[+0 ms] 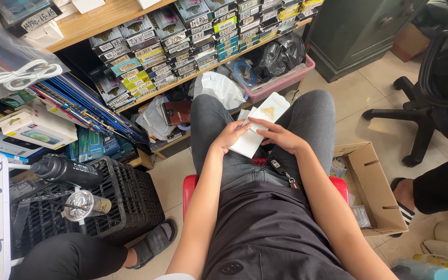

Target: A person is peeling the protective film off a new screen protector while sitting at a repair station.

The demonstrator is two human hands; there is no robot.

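centrally, a seated person holds a flat white box (257, 126) over the lap, between the 2 knees in grey trousers (312, 116). the left hand (230, 136) grips the box's near left edge, fingers curled round it; the right hand (281, 137) lies on the box's right side, fingers spread flat across its top face, thumb beneath. the box tilts away from the body, its far end bearing a small gold mark. a key fob (276, 165) rests on the lap just below the hands. a black plastic crate (125, 199) stands to the left, an open cardboard box (372, 186) to the right, stacked shelf packages (182, 39) ahead.
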